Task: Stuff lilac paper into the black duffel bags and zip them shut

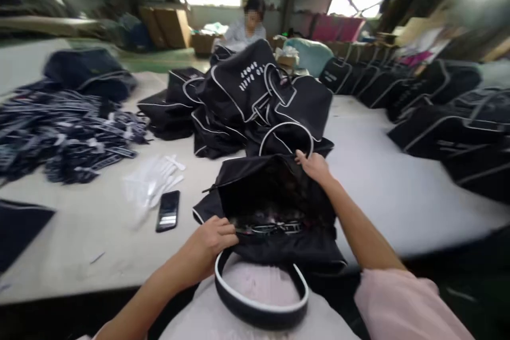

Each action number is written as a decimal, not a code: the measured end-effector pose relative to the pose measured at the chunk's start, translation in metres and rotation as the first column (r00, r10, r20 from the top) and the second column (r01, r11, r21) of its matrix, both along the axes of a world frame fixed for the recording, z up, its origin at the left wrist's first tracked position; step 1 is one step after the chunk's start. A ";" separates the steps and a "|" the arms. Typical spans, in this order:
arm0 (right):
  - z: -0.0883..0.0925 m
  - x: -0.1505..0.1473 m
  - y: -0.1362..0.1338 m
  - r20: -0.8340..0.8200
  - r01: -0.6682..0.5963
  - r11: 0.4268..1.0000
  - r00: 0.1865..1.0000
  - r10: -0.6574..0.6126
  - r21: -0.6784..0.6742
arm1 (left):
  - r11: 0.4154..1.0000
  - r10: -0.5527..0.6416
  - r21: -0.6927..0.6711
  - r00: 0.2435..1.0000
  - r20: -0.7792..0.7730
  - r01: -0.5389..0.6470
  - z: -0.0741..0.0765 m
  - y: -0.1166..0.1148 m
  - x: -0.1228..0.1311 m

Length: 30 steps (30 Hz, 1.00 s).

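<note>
In front of me a black bag (279, 252) with white piping lies with its mouth wide open at the table's near edge. My left hand (217, 236) is closed on the near-left rim of the opening. At the far-right rim, beside the upright far handle (286, 126), my right hand (313, 164) pinches the fabric. The near handle (261, 313) loops down over my clothes. Inside the dark bag lies a strap-like piece with white edging (274, 228); its details are hard to make out.
Several black bags (247, 85) are heaped just beyond. More bags (458, 122) stand along the right. A pile of dark straps (67, 133) lies left, near a phone (168, 211) and clear plastic bags (149, 180) on the table (119, 244). A person (247, 26) is behind the heap.
</note>
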State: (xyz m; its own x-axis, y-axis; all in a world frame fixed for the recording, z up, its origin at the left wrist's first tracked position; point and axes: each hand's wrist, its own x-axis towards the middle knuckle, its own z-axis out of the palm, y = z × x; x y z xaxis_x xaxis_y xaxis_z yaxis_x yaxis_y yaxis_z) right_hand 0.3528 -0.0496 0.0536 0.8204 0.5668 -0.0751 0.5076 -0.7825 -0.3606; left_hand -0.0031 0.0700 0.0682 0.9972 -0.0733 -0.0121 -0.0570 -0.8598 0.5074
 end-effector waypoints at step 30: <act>-0.022 -0.055 -0.068 0.231 -0.286 0.943 0.942 0.245 0.168 | 0.991 -0.027 0.128 0.901 0.434 -0.032 -0.063 0.019 -0.016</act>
State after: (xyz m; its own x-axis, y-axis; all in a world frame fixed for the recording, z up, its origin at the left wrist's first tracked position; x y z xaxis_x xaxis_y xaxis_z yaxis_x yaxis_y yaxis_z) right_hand 0.2975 -0.1176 0.0314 0.6235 0.7523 0.2129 0.7659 -0.5331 -0.3594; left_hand -0.0190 0.0889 0.0053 0.9057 -0.0983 0.4123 -0.2440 -0.9163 0.3175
